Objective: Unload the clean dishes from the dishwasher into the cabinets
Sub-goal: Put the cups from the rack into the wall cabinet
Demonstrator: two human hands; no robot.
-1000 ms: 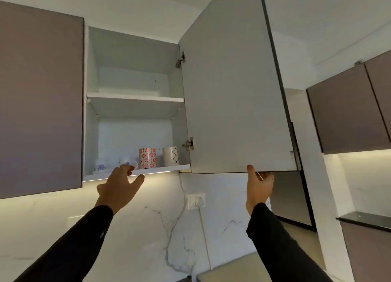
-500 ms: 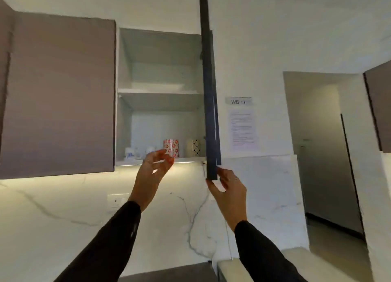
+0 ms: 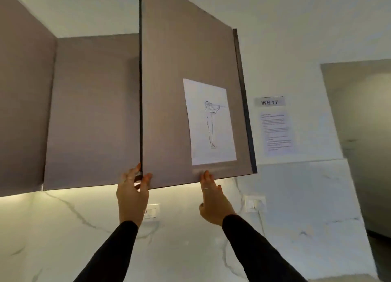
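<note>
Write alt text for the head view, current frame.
Both hands reach up to a brown wall cabinet door: the left hand at its lower left corner, the right hand with fingertips on its bottom edge. A line drawing on paper hangs on the door.

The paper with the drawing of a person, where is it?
In the head view, the paper with the drawing is stuck on the front of the cabinet door, toward its right side, just above the right hand.

Both hands raised overhead, left hand [image 3: 132,194] fingers spread, right hand [image 3: 213,199] extended flat.
</note>
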